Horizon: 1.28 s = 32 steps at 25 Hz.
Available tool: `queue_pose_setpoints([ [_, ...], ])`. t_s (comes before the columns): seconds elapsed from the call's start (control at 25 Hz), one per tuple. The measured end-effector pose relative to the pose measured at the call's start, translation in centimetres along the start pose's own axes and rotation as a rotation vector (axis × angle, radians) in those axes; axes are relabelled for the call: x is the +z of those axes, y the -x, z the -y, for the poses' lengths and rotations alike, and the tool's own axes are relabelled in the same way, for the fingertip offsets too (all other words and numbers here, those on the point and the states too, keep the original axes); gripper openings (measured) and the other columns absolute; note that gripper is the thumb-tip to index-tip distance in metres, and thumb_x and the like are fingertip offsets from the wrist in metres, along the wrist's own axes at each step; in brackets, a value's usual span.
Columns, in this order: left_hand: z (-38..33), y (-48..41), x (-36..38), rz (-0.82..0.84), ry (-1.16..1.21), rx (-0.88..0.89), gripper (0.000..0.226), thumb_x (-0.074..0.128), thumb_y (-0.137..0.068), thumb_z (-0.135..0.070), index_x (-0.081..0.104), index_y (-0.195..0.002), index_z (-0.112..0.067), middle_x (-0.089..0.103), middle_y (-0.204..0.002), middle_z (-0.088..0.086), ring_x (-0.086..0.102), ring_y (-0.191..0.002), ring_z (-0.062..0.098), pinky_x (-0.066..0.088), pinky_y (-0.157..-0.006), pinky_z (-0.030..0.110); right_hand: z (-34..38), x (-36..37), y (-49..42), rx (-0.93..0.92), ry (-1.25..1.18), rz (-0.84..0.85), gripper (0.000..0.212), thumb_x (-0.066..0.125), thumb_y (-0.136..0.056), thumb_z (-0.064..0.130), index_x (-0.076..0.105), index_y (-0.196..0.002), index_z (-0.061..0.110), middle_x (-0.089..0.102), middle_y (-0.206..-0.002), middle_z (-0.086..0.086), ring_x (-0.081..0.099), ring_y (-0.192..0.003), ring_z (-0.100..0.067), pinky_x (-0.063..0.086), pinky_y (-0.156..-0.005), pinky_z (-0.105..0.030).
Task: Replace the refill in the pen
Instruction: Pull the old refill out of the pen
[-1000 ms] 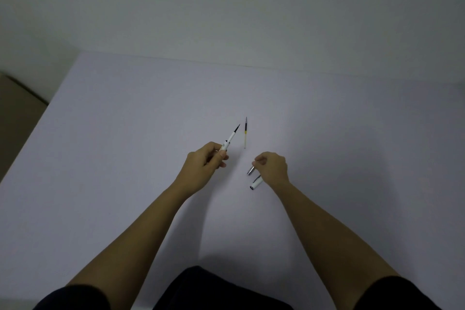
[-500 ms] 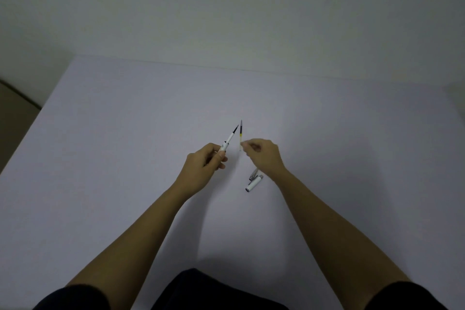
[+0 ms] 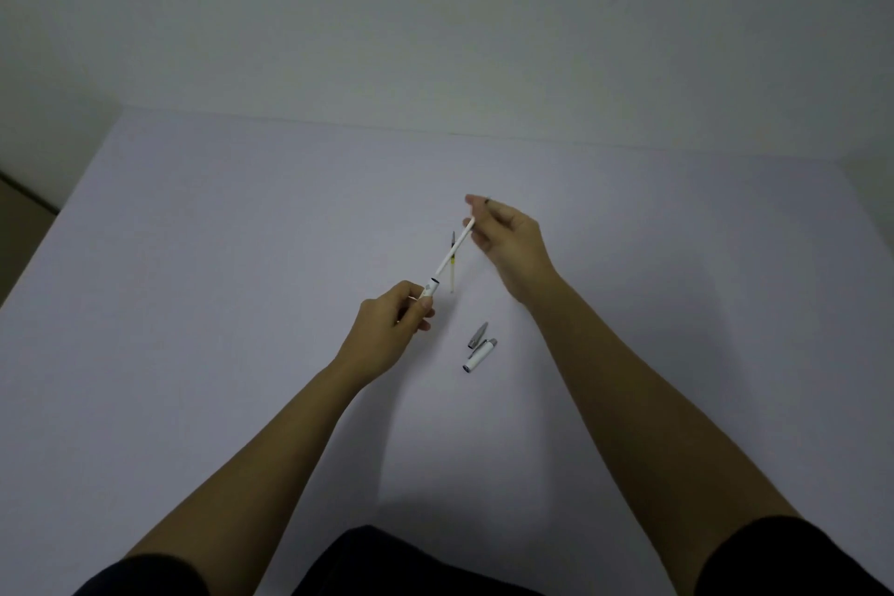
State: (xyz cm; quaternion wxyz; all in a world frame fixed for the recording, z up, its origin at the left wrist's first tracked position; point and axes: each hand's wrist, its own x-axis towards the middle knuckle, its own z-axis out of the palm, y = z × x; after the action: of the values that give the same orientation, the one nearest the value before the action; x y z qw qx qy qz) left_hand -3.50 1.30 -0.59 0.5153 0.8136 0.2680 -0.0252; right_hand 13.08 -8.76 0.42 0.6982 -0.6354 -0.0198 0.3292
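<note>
Since half a second ago the right hand (image 3: 508, 240) has drawn the old refill (image 3: 452, 253) mostly out. Left hand (image 3: 392, 329) is clamped on the pen barrel (image 3: 429, 289); right pinches the refill's tip end. It's light, thin and bendy, so pull straight. The spare refill (image 3: 452, 278) lies on the table (image 3: 193, 305) just behind.

Both hands, left (image 3: 394, 328) on pen barrel (image 3: 428, 290), right (image 3: 508, 237) pinching a half-withdrawn white refill (image 3: 454, 252)

Table (image 3: 242, 305) bare all round; only cap (image 3: 480, 355) and refill (image 3: 452, 276) obstruct centre.
</note>
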Motion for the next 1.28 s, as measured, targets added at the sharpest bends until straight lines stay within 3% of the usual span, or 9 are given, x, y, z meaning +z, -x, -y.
queue_pose_setpoints([
  [0.12,0.3,0.3,-0.1,-0.012,0.026,-0.006,0.020,0.046,-0.094,-0.033,0.059,-0.096,-0.018,0.069,-0.086,-0.008,0.068,-0.077,0.003,0.057,-0.080,0.034,0.4,-1.4,-2.1,0.015,-0.023,-0.157,0.015,0.065,-0.086,0.017,0.065,-0.101,0.012,0.067,-0.081,0.002,0.065,-0.076,-0.008,0.053,-0.066,-0.015],
  [0.28,0.1,0.6,-0.5,-0.035,0.055,-0.007,0.019,0.047,-0.094,-0.033,0.059,-0.096,-0.020,0.070,-0.088,-0.006,0.069,-0.078,0.005,0.057,-0.081,0.034,-2.2,-2.5,-1.8,0.024,0.469,-0.297,0.022,0.075,-0.077,0.022,0.068,-0.090,0.006,0.072,-0.085,-0.011,0.068,-0.075,-0.018,0.054,-0.075,-0.031],
  [0.52,-2.0,-0.1,-0.8,-0.074,0.086,0.048,0.017,0.048,-0.093,-0.034,0.059,-0.095,-0.022,0.070,-0.086,-0.008,0.068,-0.076,0.001,0.056,-0.079,0.028,-2.8,-2.8,-2.2,-0.025,0.794,-0.331,0.021,0.072,-0.079,0.018,0.069,-0.090,0.000,0.073,-0.093,-0.018,0.067,-0.089,-0.028,0.045,-0.071,-0.023],
  [0.84,-2.3,-1.0,-0.6,-0.078,0.106,0.062,0.017,0.049,-0.093,-0.032,0.060,-0.095,-0.019,0.069,-0.084,-0.008,0.068,-0.075,0.001,0.057,-0.081,0.033,-2.0,-1.9,-2.1,-0.091,0.860,-0.405,0.020,0.067,-0.084,0.019,0.066,-0.092,0.001,0.071,-0.094,-0.016,0.066,-0.088,-0.026,0.040,-0.068,-0.020],
  [1.04,-2.3,-1.7,-0.8,-0.074,0.093,0.081,0.017,0.048,-0.093,-0.034,0.059,-0.095,-0.021,0.068,-0.083,-0.012,0.067,-0.074,-0.002,0.058,-0.080,0.032,-1.9,0.2,-2.2,-0.123,1.007,-0.253,0.018,0.067,-0.083,0.014,0.062,-0.094,0.000,0.070,-0.093,-0.017,0.065,-0.079,-0.025,0.038,-0.061,-0.017],
  [1.16,-2.2,-1.7,-1.3,-0.080,0.095,0.084,0.017,0.048,-0.093,-0.035,0.059,-0.095,-0.022,0.069,-0.084,-0.010,0.068,-0.075,-0.001,0.058,-0.080,0.032,-2.4,1.3,-2.3,-0.069,1.088,-0.267,0.017,0.062,-0.085,0.006,0.059,-0.101,-0.001,0.068,-0.103,-0.019,0.065,-0.094,-0.031,0.044,-0.069,-0.026],
  [1.28,-2.0,-1.6,-1.9,-0.089,0.097,0.087,0.017,0.048,-0.093,-0.035,0.059,-0.095,-0.022,0.069,-0.084,-0.010,0.068,-0.076,0.000,0.058,-0.079,0.032,-2.0,2.2,-2.2,-0.023,1.018,-0.305,0.023,0.058,-0.087,0.006,0.058,-0.110,0.001,0.068,-0.108,-0.019,0.064,-0.099,-0.031,0.047,-0.078,-0.029],
])
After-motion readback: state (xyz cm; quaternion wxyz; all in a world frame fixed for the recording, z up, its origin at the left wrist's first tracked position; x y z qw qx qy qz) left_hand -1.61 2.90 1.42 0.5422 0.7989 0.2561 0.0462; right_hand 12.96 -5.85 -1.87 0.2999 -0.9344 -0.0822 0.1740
